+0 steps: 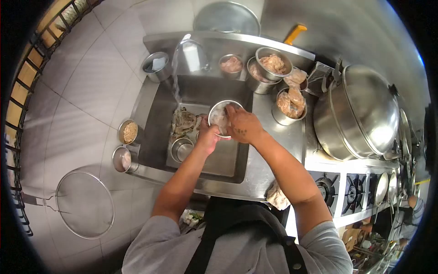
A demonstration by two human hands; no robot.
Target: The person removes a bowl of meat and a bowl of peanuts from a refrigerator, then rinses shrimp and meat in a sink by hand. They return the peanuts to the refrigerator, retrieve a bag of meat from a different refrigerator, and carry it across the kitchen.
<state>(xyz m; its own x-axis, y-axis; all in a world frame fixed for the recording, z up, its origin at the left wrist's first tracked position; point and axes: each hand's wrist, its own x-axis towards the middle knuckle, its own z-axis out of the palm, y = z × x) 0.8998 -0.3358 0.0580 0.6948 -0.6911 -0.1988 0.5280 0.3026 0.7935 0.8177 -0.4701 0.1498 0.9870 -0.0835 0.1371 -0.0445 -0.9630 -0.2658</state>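
Over the steel sink (223,171), my left hand (208,137) grips the lower left rim of a round metal bowl (220,103). Something pale and wet (219,118) lies inside this bowl. My right hand (242,123) reaches over the bowl's right side, its fingertips down inside; what they touch is hidden. Water (176,84) runs from the faucet (186,37) into the sink's left part, onto a heap of greyish food pieces (184,121). An empty-looking metal cup (182,150) stands in the sink below the heap.
Metal containers of raw meat (273,64) stand behind and right of the sink. Further right are a large domed pot (351,114) and burners (353,192). Two small containers (130,132) sit at the left edge, near a wire strainer (85,205). A person (410,214) is at far right.
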